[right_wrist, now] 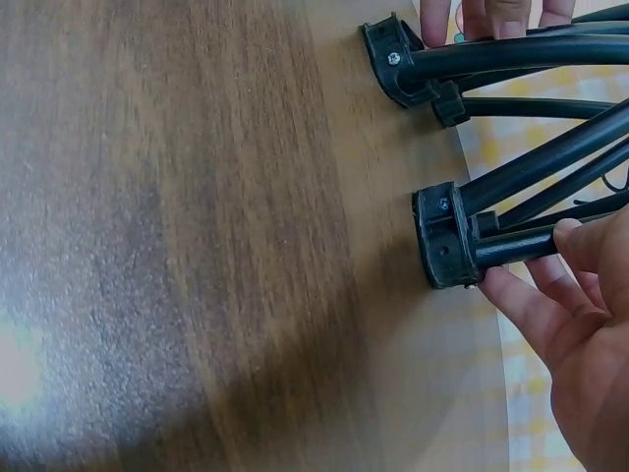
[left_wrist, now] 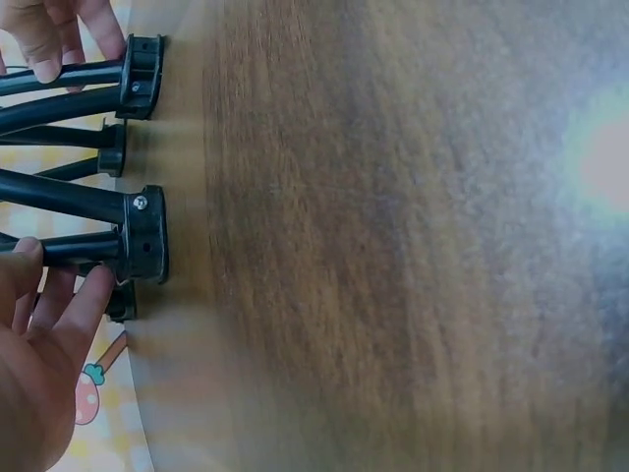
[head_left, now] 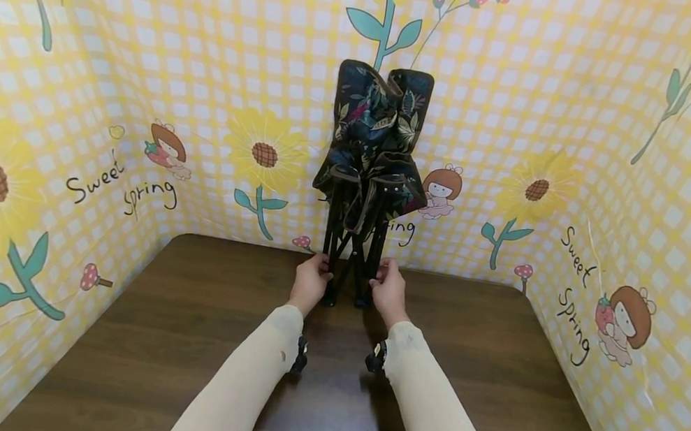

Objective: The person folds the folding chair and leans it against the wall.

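A folding chair (head_left: 384, 118) with dark floral fabric stands upright at the table's far edge, its frame drawn narrow and its black tube legs crossing. My left hand (head_left: 311, 279) pinches the lower part of a left leg, just above its plastic foot (left_wrist: 147, 236). On the other side my right hand (head_left: 389, 292) grips a right leg in the same way, thumb on the tube, close to a black foot (right_wrist: 447, 236). Several feet rest on the tabletop. The fabric seat sags in folds between the tubes, and the rear legs are partly hidden.
A brown wood-grain table (head_left: 326, 396) lies under the chair and my forearms. Yellow checked cloth (head_left: 261, 59) with flowers and cartoon figures hangs behind and on both sides, close behind the chair.
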Demonstrator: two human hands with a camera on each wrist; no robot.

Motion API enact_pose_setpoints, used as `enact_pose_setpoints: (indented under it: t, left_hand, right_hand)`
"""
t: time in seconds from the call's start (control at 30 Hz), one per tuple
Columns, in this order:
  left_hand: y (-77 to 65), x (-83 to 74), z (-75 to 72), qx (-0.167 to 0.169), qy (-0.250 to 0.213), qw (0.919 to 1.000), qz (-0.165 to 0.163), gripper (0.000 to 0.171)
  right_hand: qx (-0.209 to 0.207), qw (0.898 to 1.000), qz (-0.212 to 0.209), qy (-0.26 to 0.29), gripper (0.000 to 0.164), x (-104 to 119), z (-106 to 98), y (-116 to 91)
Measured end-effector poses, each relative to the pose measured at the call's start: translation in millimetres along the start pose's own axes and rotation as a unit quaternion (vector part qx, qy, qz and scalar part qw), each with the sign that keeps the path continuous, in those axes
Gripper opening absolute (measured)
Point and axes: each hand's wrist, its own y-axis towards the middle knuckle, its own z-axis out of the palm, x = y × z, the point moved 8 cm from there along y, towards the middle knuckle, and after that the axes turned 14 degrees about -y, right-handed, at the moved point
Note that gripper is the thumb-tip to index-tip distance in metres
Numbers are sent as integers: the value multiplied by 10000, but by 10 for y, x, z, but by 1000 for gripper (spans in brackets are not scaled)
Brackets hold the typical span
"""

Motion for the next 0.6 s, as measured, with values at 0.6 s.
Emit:
enact_pose_setpoints:
  t: [0.6]
  left_hand:
    - [26, -15, 11, 3, -116, 9995, -281, 32]
  right_hand:
    - [-35, 9998, 50, -192, 36, -30, 3, 38]
